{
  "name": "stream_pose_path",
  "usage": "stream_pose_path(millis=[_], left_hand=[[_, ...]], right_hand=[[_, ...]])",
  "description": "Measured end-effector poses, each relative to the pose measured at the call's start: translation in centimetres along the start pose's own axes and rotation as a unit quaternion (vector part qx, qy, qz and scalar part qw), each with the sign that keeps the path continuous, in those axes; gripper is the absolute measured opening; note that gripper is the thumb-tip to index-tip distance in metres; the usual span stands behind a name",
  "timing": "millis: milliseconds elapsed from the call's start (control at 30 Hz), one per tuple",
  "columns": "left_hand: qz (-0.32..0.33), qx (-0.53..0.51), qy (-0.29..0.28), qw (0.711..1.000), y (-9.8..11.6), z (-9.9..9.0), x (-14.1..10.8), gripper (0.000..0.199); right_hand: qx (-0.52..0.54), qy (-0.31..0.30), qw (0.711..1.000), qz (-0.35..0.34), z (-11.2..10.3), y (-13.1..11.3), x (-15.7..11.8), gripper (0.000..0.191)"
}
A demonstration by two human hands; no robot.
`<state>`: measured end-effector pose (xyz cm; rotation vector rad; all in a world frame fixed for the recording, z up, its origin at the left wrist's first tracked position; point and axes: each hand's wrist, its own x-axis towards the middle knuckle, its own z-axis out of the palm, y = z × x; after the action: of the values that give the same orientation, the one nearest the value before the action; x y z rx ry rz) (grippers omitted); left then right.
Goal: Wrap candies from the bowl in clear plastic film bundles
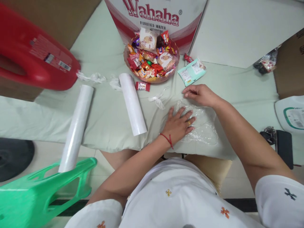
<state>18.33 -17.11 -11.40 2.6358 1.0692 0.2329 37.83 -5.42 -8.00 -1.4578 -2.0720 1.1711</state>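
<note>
Evidently spread out, not yet smooth

A crumpled sheet of thin, transparent plastic (204,133) lies by the near edge of a table draped in pale green cloth (104,123). The left hand (178,125) rests palm down on it, fingers fanned wide, gripping nothing. The right hand (200,94) is at the sheet's far side, fingers curled toward the thumb; whether they pinch any plastic, I cannot tell. Laying out looks mostly done; creases still show, so flattening seems unfinished. Leftward lies a glossy white cylindrical roll (133,104); a second white roll (76,126) juts past the near edge.
</note>
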Motion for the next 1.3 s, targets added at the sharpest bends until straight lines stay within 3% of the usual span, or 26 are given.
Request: stream_pose_path(millis=[133, 300, 533, 700, 833, 1100, 1300], left_hand=[[0.002, 0.005, 0.005, 1.0, -0.1, 0.1, 0.0, 0.049], [0.0, 0.02, 0.015, 1.0, -0.1, 0.7, 0.1, 0.047], [0.006, 0.011, 0.026, 1.0, -0.2, 0.7, 0.1, 0.047], [0.009, 0.003, 0.028, 1.0, -0.2, 0.7, 0.1, 0.047], [0.007, 0.0, 0.028, 1.0, -0.2, 0.8, 0.1, 0.046], [0.005, 0.0, 0.026, 1.0, -0.1, 0.6, 0.1, 0.046], [0.0, 0.008, 0.02, 1.0, -0.1, 0.7, 0.1, 0.046]], right_hand=[[-0.027, -0.031, 0.999, 0.022, -0.3, 0.9, -0.2, 0.032], [-0.062, -0.099, 0.993, 0.003, 0.2, 0.1, 0.0, 0.023], [-0.016, -0.102, 0.995, -0.005, 0.1, -0.2, -0.1, 0.018], [-0.003, -0.068, 0.998, 0.01, 0.4, 0.0, 0.1, 0.023], [0.005, -0.115, 0.993, 0.016, 1.0, 0.3, 0.5, 0.033], [-0.045, -0.089, 0.994, -0.042, 0.7, 0.2, 0.6, 0.021], [-0.135, -0.102, 0.981, -0.091, -0.1, -0.7, 0.9, 0.017]])
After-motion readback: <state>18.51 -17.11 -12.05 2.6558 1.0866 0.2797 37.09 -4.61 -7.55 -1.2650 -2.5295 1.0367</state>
